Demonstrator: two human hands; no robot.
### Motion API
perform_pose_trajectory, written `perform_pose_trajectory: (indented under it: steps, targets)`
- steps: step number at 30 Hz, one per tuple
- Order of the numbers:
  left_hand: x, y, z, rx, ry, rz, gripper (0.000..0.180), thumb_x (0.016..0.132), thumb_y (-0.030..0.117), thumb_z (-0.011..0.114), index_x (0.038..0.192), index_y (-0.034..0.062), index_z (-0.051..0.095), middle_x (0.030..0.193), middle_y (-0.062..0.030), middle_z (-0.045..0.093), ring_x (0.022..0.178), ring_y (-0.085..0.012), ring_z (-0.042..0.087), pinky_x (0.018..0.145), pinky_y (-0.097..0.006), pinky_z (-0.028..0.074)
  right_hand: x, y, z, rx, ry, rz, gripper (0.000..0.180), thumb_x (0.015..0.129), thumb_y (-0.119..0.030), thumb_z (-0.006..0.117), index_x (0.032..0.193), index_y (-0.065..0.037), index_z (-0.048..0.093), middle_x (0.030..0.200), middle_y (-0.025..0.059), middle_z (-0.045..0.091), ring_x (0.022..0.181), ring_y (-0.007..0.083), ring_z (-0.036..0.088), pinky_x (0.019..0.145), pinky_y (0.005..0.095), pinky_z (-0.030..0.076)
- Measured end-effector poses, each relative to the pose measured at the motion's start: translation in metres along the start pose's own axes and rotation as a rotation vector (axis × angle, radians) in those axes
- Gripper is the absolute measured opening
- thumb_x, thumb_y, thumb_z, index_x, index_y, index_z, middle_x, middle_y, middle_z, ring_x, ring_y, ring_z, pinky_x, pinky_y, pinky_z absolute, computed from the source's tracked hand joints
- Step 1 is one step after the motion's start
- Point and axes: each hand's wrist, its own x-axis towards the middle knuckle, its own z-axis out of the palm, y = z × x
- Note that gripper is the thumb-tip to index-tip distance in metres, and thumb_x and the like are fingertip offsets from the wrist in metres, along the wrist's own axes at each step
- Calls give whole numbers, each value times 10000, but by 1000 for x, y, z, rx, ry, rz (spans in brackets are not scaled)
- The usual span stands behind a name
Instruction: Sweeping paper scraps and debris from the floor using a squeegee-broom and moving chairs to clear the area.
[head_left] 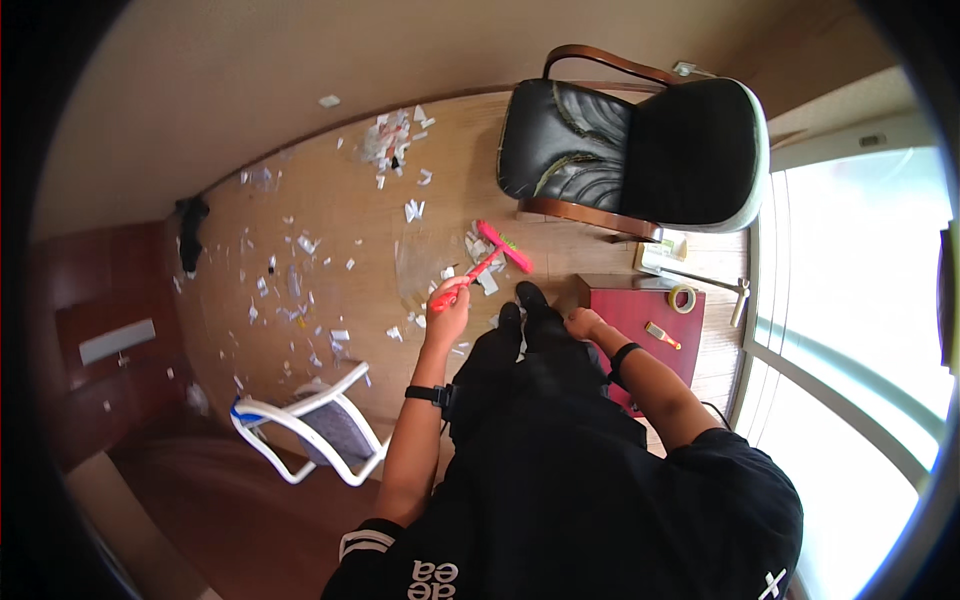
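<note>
Past the black shirt [620, 480] at lower centre, clutching the red broom [492, 257] mid-frame in the left hand [450, 312], with the right hand [582, 323] apart beside the red cabinet [625, 303], impossible to tell whether gripping anything, best to press the bristles [510, 242] flat, gathering paper scraps [488, 283] in short strokes.

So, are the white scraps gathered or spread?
Mostly spread: scraps lie scattered across the floor; a denser heap lies near the wall.

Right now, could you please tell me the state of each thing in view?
Broom: held in the left hand, head among scraps.
Scraps: scattered across the floor, some heaped.
Black chair: worn, cracked.
White chair: upright or tipped, unclear.
Tape: flat on red cabinet.
Paintbrush: lying there too.
Right hand: curled, contents unclear.
</note>
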Motion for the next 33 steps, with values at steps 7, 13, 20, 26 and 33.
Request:
perform_pose_trajectory:
  steps: [7,13,20,26,33]
  targets:
    - [-6,-18,-5,-104,35,-1,170,851,82,542,983,16,627,802,-50,618,682,-101,547,628,-239,439,47,13,0,-369,-194,-251,402,842,-310,406,882,-17,677,972,246,628,923,405,606,832,454,487]
    - [-27,-23,-20,-145,56,-3,161,867,47,519,988,3,616,880,-69,631,760,-110,570,684,-234,447,67,-24,-24,-399,-250,-272,423,847,-281,383,932,33,652,1036,269,602,1017,392,575,914,441,446]
    - [-26,-29,-22,-134,9,-39,192,887,64,508,1039,-8,601,863,-72,634,820,-123,607,744,-243,482,51,-33,-24,-137,-150,-109,421,838,-292,384,964,18,639,1054,266,594,1033,392,563,923,437,440]
    - [-21,-20,-24,-101,-22,-17,185,893,77,512,1034,0,604,861,-75,636,799,-126,606,711,-239,479,36,-22,-22,-255,-190,-152,414,827,-259,384,954,38,643,1070,258,597,1031,378,572,922,427,443]
    - [-14,-18,-22,-51,-26,-8,175,876,76,520,1006,2,612,791,-57,620,690,-100,566,618,-227,442,31,-10,-14,-145,-69,-56,379,838,-297,399,892,-20,653,1002,254,609,957,408,582,864,458,462]
